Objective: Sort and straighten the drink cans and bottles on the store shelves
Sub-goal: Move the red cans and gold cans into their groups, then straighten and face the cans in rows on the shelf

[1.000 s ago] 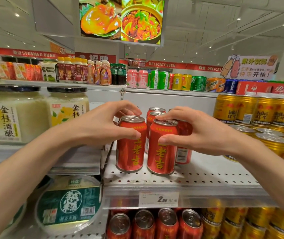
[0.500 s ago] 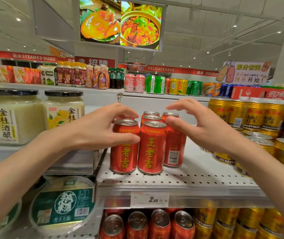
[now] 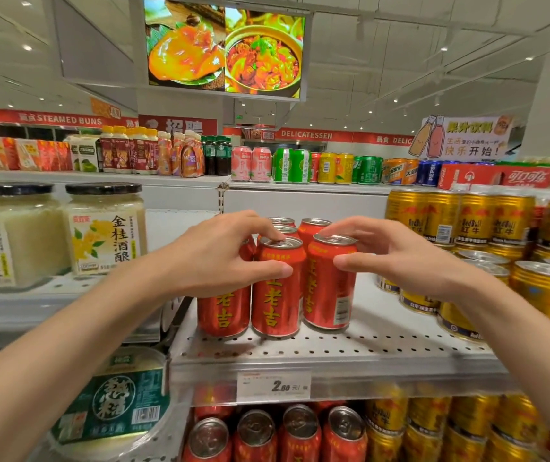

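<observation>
Red herbal-tea cans stand in a cluster on the white perforated shelf (image 3: pixel 383 345). My left hand (image 3: pixel 220 255) grips the front middle red can (image 3: pixel 275 301), thumb on its side and fingers over its rim. A left red can (image 3: pixel 223 311) stands partly hidden under that hand. My right hand (image 3: pixel 397 255) grips the front right red can (image 3: pixel 328 295), fingers on its top and thumb on its side. More red cans (image 3: pixel 313 225) stand behind these three.
Gold Red Bull cans (image 3: pixel 513 261) crowd the shelf's right side. Glass jars (image 3: pixel 103 228) sit on the left shelf. Red and gold cans (image 3: pixel 300 431) fill the shelf below, under a price tag (image 3: pixel 273 386). Assorted bottles and cans line the top shelf (image 3: pixel 300 186).
My right hand, open above the cans half a second ago, has closed on the front right can. My left hand has shifted from the left can to the middle can.
</observation>
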{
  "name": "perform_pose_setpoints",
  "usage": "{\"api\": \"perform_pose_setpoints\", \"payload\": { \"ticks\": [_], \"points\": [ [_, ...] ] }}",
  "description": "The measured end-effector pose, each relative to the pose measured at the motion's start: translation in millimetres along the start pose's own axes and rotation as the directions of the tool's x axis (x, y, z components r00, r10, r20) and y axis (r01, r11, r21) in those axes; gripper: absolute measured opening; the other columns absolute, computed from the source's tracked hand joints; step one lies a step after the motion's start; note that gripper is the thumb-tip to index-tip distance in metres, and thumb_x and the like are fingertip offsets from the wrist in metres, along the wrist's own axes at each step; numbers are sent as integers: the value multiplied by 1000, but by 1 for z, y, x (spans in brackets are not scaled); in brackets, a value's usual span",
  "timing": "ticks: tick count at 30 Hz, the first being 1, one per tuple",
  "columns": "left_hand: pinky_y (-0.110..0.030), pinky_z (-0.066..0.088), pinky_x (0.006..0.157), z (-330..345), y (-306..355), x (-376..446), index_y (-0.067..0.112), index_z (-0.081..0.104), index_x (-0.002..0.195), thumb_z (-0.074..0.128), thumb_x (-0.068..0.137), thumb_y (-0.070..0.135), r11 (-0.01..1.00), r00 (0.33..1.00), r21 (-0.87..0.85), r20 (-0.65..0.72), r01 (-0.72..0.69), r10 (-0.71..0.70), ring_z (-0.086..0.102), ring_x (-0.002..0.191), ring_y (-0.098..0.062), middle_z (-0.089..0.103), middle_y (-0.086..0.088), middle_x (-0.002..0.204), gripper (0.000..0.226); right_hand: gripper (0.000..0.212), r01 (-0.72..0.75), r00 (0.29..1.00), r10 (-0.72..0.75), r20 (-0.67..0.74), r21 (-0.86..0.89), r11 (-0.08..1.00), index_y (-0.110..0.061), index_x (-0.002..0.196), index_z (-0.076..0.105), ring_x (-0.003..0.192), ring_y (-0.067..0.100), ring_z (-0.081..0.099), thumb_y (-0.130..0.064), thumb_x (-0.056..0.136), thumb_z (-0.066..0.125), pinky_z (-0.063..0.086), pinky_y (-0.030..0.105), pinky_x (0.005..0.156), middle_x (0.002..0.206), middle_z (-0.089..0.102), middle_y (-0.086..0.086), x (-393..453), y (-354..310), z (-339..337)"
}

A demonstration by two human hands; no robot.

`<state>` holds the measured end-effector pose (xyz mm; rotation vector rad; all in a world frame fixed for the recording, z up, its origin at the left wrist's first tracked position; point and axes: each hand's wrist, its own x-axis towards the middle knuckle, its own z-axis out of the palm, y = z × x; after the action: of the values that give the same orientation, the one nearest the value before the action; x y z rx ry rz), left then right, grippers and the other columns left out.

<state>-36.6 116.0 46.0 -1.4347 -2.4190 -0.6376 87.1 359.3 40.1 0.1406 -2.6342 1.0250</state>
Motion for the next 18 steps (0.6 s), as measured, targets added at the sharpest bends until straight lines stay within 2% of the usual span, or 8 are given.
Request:
{"api": "perform_pose_setpoints", "payload": {
  "ticks": [2, 3, 5, 7, 10, 14, 16, 18],
  "points": [
    [-43, 50, 98, 1, 0, 0, 41, 61, 123, 60, 79, 76, 1000, 1000, 3, -4, -7, 7, 57, 112, -9, 59, 18, 120, 56, 37, 0, 1000, 0, 13, 48, 999, -36, 128, 64, 119, -6, 61, -22, 95, 69, 52, 22, 101, 133, 64, -20, -4, -1, 0],
    [-43, 50, 98, 1, -1, 0, 42, 60, 122, 59, 77, 77, 1000, 1000, 6, -3, -9, 9, 57, 112, -9, 59, 18, 120, 58, 38, -3, 1000, 3, -5, 29, 1000, -39, 129, 62, 120, -6, 60, -26, 94, 70, 52, 24, 102, 133, 63, -22, -4, -1, 1],
    [-43, 50, 99, 1, 0, 0, 42, 59, 123, 55, 74, 79, 1000, 1000, 18, -1, -4, 4, 56, 112, -9, 58, 18, 121, 62, 49, -19, 998, 13, -67, -83, 996, -49, 129, 56, 123, -5, 56, -49, 84, 75, 51, 33, 103, 133, 59, -25, -2, -1, 5],
    [-42, 49, 99, 2, 1, -1, 42, 59, 124, 52, 72, 81, 1000, 1000, 31, -4, 1, 0, 56, 113, -8, 58, 19, 122, 65, 65, -62, 991, 42, -126, -166, 984, -51, 129, 52, 116, -4, 58, -65, 71, 76, 54, 34, 97, 126, 57, -23, -1, -2, 10],
    [-41, 49, 98, 1, 1, -2, 43, 59, 122, 52, 72, 80, 999, 1000, 33, -15, 0, 0, 56, 111, -8, 57, 20, 118, 63, 61, -45, 988, 23, -150, -146, 988, -44, 127, 57, 112, 1, 62, -52, 73, 84, 57, 38, 95, 123, 63, -16, -1, 0, 11],
    [-41, 48, 99, 1, 1, -2, 44, 59, 122, 52, 73, 80, 999, 1000, 39, -9, -1, 1, 56, 111, -7, 57, 21, 118, 61, 50, 27, 999, -24, -34, 98, 995, -37, 123, 65, 126, 5, 60, -24, 80, 85, 52, 43, 104, 130, 67, -12, -6, 6, 3],
    [-40, 48, 98, 2, 1, -2, 44, 58, 122, 51, 73, 81, 999, 1000, 42, -9, 0, 1, 56, 111, -6, 57, 22, 118, 62, 49, 34, 999, -37, 14, 158, 987, -34, 125, 65, 129, 8, 59, -24, 81, 83, 49, 46, 108, 134, 66, -10, -8, 8, 2],
    [-40, 48, 98, 1, 1, -2, 44, 58, 122, 48, 71, 84, 999, 1000, 41, -8, 2, -1, 56, 111, -6, 57, 23, 118, 65, 50, 23, 1000, -25, 19, 120, 992, -38, 125, 64, 128, 6, 59, -32, 80, 84, 50, 44, 106, 135, 64, -12, -8, 7, 5]
  ]
}}
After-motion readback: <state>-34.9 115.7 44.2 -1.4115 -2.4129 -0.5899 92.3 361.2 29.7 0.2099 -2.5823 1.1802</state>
